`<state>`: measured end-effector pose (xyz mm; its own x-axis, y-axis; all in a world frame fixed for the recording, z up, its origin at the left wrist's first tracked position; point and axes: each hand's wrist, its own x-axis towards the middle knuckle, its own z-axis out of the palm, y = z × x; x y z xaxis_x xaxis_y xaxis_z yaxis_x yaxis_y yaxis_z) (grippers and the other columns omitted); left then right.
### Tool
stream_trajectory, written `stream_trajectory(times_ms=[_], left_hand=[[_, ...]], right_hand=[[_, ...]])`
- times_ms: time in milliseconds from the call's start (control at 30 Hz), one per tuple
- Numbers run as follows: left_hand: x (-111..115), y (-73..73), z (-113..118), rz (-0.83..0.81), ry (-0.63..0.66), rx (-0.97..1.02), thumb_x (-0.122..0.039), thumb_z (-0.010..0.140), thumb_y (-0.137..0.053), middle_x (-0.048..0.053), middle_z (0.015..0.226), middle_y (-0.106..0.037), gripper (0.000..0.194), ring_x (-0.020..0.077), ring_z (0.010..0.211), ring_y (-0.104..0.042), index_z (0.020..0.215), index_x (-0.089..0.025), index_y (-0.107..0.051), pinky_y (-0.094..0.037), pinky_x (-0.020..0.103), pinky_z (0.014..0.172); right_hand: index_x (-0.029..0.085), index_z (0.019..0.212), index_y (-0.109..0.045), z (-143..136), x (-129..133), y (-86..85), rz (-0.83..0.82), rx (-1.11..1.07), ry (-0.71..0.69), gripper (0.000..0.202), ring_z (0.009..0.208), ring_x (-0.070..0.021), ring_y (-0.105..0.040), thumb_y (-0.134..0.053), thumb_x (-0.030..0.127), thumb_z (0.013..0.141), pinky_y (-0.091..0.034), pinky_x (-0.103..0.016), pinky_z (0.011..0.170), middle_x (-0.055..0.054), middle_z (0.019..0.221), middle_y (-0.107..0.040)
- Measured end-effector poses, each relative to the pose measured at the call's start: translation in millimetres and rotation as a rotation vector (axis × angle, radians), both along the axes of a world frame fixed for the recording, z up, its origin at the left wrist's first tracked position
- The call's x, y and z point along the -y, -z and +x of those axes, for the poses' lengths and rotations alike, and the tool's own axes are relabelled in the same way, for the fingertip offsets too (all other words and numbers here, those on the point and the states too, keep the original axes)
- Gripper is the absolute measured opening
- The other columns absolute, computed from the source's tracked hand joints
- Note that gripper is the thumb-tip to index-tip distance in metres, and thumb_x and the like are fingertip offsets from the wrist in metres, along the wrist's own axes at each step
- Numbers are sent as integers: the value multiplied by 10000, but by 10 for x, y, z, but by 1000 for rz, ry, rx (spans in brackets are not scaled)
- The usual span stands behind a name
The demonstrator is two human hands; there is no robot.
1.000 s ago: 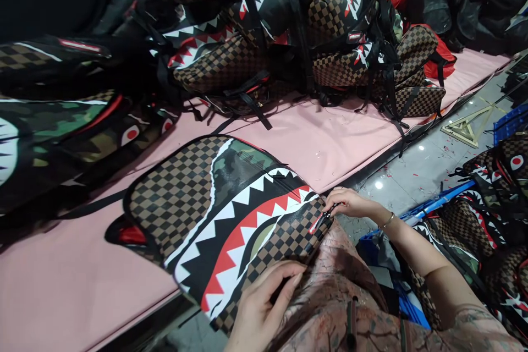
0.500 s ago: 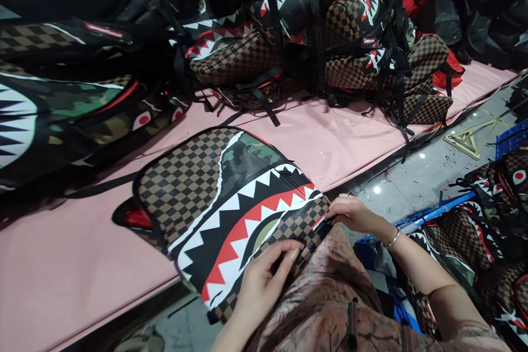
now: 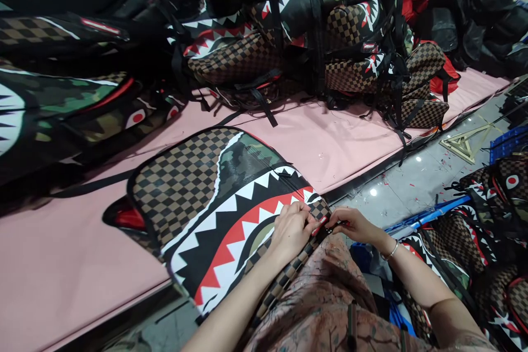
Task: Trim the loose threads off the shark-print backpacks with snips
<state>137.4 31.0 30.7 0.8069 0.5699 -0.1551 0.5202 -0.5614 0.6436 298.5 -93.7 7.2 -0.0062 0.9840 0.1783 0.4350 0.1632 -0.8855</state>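
A flat backpack [image 3: 181, 176] with brown check, camouflage and a printed shark mouth lies slanted over the table edge, its near side against my lap. My left hand [image 3: 291, 228] rests on its front, fingers curled and pinching the near right corner beside a small red-and-white label [image 3: 318, 226]. Right across from it, my right hand [image 3: 350, 224] is closed at the same corner, thumb and fingers pinched together. A small shiny bit shows by those fingertips; what exactly they grip is too small and dark to make out.
Similar backpacks [image 3: 235, 58] are piled along the back of the pink-covered table [image 3: 346, 143]. A large camouflage bag [image 3: 61, 104] stands at left. On the right, more backpacks [image 3: 466, 236] fill a blue crate [image 3: 433, 210] on the floor. Straps hang over the table's edge.
My left hand has moved up and right across the backpack to the labelled corner, close to my right hand. My right hand has stayed at that corner, its fingers now more tightly curled.
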Motion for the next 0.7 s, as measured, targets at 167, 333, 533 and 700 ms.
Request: stream_trajectory(times_ms=[167,333,533,700], left_hand=[[-13,140,-69,-102,-135,198,-281,774,-463,88,940,-567,187,236,923,-500,637,-176,-534,-376,414,862],[-60,104,-296,-350,-381,420,-349,775,-483,75,920,-561,219,213,895,-519,650,-174,-525,-387,371,857],[24,-171,-698,-706,-429,623,-413,738,-583,65,908,-589,244,170,771,-544,717,-170,-591,-457,292,737],[115,-254,-1056,-704,-628,614,-362,652,-693,67,1086,-594,399,167,829,-581,1013,-213,-613,-475,278,787]], right_hand=[[168,897,-626,113,80,-4,-83,-109,94,191,812,-164,-580,-577,334,815,-445,-275,722,-57,864,-636],[147,847,-628,348,-20,55,-326,-154,262,162,716,-138,-564,-595,286,770,-438,-247,639,-17,779,-627],[149,796,-650,522,-240,-14,-416,-26,92,88,747,-132,-575,-602,152,721,-427,-236,672,-4,786,-651],[159,780,-669,525,-367,-79,-421,98,-2,75,745,-128,-593,-611,154,732,-422,-225,674,0,778,-673]])
